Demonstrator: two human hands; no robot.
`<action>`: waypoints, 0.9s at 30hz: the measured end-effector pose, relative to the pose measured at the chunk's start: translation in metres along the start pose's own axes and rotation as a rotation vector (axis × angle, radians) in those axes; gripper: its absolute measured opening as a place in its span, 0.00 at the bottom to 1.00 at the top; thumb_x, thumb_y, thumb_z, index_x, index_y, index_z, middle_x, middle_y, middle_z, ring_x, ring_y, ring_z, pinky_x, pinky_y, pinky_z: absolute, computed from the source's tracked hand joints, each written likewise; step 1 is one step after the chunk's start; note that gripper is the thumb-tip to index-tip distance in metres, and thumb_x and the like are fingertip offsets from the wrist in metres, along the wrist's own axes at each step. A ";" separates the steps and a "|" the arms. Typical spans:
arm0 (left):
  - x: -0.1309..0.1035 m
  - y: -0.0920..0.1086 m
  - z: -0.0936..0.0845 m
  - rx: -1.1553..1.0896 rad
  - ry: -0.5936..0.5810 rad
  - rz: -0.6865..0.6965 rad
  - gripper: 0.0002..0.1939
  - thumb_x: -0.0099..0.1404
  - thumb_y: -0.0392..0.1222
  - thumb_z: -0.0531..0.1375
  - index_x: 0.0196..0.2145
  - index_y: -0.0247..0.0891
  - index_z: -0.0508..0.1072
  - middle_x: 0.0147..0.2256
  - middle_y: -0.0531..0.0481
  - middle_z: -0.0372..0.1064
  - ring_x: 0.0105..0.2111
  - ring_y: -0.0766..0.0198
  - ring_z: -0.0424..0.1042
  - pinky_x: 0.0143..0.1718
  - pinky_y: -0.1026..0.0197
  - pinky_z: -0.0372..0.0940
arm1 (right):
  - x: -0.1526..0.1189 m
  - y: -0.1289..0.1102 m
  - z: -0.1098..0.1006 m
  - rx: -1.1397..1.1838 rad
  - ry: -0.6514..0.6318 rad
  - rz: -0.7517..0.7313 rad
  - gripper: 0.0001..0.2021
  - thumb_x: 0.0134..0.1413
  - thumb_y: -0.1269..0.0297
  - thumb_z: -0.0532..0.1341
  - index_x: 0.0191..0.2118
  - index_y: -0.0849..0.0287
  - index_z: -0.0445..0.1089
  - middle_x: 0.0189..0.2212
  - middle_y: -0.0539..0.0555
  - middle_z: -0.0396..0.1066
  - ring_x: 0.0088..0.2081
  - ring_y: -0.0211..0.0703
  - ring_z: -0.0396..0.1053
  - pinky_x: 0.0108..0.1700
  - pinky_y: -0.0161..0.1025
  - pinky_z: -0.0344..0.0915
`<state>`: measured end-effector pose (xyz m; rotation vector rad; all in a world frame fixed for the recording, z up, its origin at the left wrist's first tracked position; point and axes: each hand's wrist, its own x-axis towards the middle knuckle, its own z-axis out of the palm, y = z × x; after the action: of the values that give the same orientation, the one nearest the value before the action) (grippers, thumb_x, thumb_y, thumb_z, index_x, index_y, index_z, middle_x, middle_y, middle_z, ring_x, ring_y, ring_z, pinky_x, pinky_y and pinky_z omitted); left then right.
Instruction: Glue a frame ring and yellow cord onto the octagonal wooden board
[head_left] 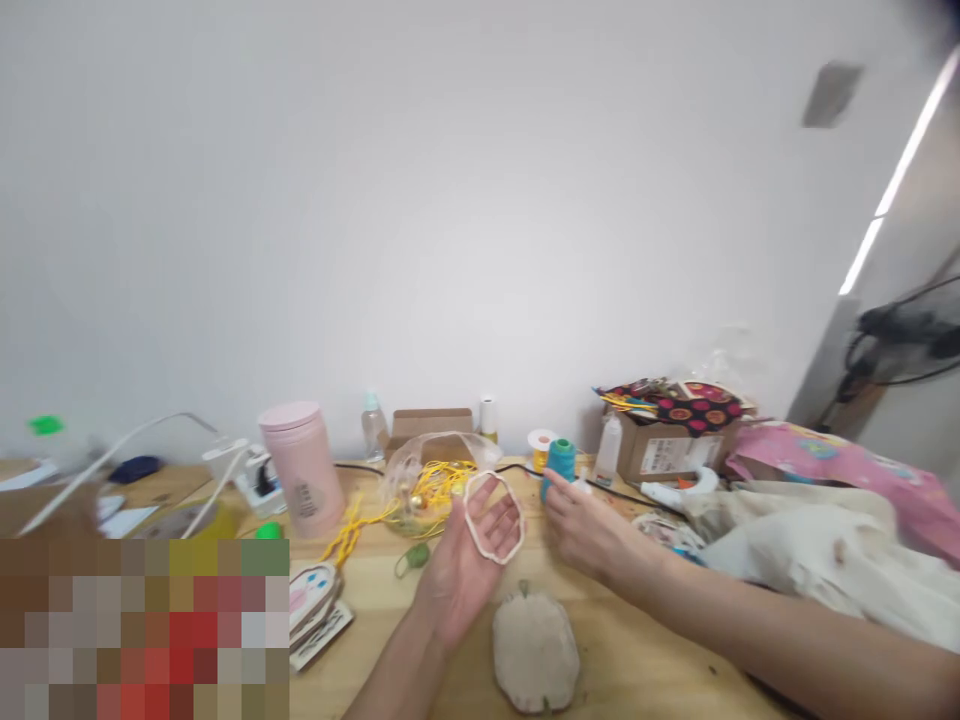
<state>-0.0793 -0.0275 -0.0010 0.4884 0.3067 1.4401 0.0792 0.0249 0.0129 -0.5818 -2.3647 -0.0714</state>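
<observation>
My left hand (476, 550) is palm up over the table, with a thin white scalloped ring (469, 515) resting across its fingers and thumb. My right hand (574, 515) has its fingers against a teal thread spool (561, 460) that stands upright; the fingers look closed around its near side. Below both hands a beige scalloped flat piece (535, 652) lies on the wooden table (637, 660). A small green bundle of cord (417, 556) lies left of my left wrist.
Yellow cord in a clear bag (442, 485) lies behind my left hand. A pink tumbler (304, 475) stands at left, near stacked flat pieces (311, 600). At right are a white glue bottle (608, 450), a cardboard box (675, 455) and pale cloth (810, 540).
</observation>
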 end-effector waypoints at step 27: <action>-0.071 -0.010 0.016 0.537 0.214 0.092 0.18 0.53 0.46 0.57 0.40 0.35 0.68 0.42 0.42 0.66 0.45 0.55 0.62 0.47 0.54 0.53 | -0.019 -0.083 -0.020 0.132 -0.082 -0.101 0.33 0.38 0.65 0.61 0.52 0.54 0.49 0.49 0.51 0.59 0.53 0.46 0.47 0.56 0.51 0.33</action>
<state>-0.0712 -0.1002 0.0014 0.7889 0.8645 1.4987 0.0689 -0.0610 0.0247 -0.4088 -2.4558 0.0642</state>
